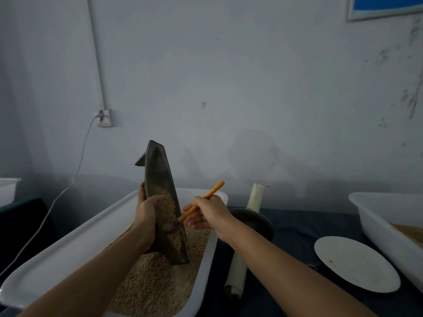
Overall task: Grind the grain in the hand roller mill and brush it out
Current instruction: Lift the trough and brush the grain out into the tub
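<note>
While tilted steeply over the big white tray (57, 245) at left, dark metal scoop-shaped trough (160, 179) held near upright, narrow closed end up, open end down in the grain bed (155, 282) that fills the tray's near half. More grain (166, 204) lodged inside the trough, piled toward its lower part. Tray seated on dark-covered worktop (286, 234); second white tray (366, 211) at far right edge, tan grain in it, only partly in frame; third white container (8, 188) at far left, cut off. Round white plate (357, 264) flat on the worktop between the two main trays, touching neither visibly. Cream roller or rolled sheet (238, 266) lying lengthwise just beside the big tray's right rim, a dark round bowl-like item (254, 220) over its middle; exact nature not clear. Left hand (146, 211): fingers curled round the trough's left edge, thumb across the grain inside. Right hand (206, 213): fingers pinching the orange handle of a small brush (201, 202), handle angled up and right, dark tip touching the trough's inner face near the grain. Wall socket (104, 117) behind, white cable hanging down to the left.
</note>
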Demonstrator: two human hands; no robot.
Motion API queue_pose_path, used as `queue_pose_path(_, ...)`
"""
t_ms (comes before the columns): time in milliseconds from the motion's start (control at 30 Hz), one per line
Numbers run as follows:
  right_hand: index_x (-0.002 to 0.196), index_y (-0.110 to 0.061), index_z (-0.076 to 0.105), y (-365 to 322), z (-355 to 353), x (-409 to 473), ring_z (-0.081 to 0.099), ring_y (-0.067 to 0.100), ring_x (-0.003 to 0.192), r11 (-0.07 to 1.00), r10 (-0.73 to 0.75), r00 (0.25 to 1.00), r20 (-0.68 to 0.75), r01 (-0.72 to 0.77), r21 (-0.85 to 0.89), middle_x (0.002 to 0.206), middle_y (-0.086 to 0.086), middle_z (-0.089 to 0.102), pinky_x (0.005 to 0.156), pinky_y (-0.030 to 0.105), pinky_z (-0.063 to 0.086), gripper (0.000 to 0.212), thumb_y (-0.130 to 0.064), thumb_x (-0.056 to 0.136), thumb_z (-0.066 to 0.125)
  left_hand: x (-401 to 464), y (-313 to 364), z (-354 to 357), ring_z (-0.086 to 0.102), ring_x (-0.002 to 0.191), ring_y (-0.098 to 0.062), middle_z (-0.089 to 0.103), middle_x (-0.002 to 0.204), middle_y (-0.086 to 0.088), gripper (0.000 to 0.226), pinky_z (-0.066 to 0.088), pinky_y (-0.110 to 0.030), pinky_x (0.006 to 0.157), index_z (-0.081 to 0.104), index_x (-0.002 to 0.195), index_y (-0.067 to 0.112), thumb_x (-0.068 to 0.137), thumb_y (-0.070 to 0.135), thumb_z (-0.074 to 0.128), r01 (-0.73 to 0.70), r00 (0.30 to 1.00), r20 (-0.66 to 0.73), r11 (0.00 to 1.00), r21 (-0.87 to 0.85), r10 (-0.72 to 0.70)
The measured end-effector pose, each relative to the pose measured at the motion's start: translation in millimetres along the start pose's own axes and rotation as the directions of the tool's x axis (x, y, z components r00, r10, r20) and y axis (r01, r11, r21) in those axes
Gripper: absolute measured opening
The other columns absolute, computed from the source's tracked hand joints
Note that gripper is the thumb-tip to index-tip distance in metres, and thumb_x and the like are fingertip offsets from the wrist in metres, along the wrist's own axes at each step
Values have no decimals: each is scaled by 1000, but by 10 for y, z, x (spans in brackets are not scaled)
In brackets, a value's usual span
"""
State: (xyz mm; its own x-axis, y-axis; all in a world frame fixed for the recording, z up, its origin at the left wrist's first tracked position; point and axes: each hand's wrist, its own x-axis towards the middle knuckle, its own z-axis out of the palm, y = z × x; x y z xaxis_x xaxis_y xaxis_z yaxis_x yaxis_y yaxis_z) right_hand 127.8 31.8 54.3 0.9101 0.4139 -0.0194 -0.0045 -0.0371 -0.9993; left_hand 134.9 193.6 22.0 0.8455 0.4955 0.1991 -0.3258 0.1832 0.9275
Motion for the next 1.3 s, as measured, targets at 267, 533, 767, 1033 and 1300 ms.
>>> queue_pose_path(267,96,4,63,-98,37,12,58,10,45,991,-110,990,-91,116,65,60,9,64,49,20,50,24,-14,98,48,17,6,-13,53,107,-35,48,130,-13,65,52,-38,69,32,143,33,89,1,47,-1,1000,-10,1000,12,1)
queue_pose_path(533,88,6,59,-97,26,-32,55,12,36,992,-34,991,-126,18,-121,48,7,62,40,20,47,22,-12,93,47,-1,-12,-9,52,108,-34,48,129,-12,62,51,-40,74,32,143,33,90,4,49,-22,1000,8,998,64,22)
queue_pose_path(767,96,8,60,-160,52,4,60,13,41,997,-75,994,-74,74,-27,53,7,65,43,23,52,25,-14,97,48,0,-24,14,56,101,-35,51,126,-14,61,50,-36,63,34,142,35,90,4,47,-3,999,49,999,53,0)
queue_pose_path(1033,79,0,58,-168,15,-14,53,10,35,973,-111,986,-126,83,-214,48,4,60,38,19,44,24,-17,94,48,-24,-24,-10,53,107,-35,49,128,-12,63,51,-41,72,33,141,36,90,4,49,-35,996,86,996,86,28)
queue_pose_path(1300,83,-1,54,-140,50,-41,58,13,38,984,-15,999,-31,10,-178,48,6,61,41,21,48,19,-13,94,47,38,-88,-27,53,108,-35,50,129,-13,61,51,-43,77,33,142,36,91,5,48,-49,996,81,994,98,41)
